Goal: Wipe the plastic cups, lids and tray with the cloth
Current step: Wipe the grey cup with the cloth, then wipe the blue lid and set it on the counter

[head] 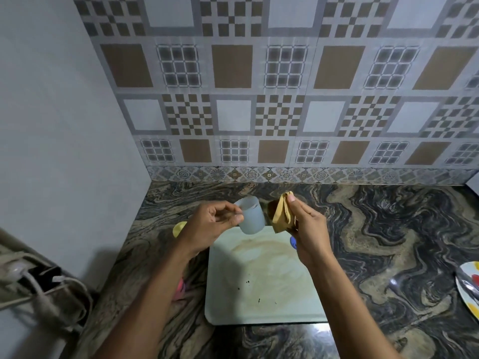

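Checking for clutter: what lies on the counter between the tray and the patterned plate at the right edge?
Head view: only bare marbled countertop lies between the tray and the plate; nothing stands on that stretch.

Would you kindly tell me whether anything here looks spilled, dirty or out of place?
Yes: the tray carries a broad brownish smear across its middle and a few dark specks nearer the front, like a dried spill. The left hand holds the cup and the right hand the cloth above it.
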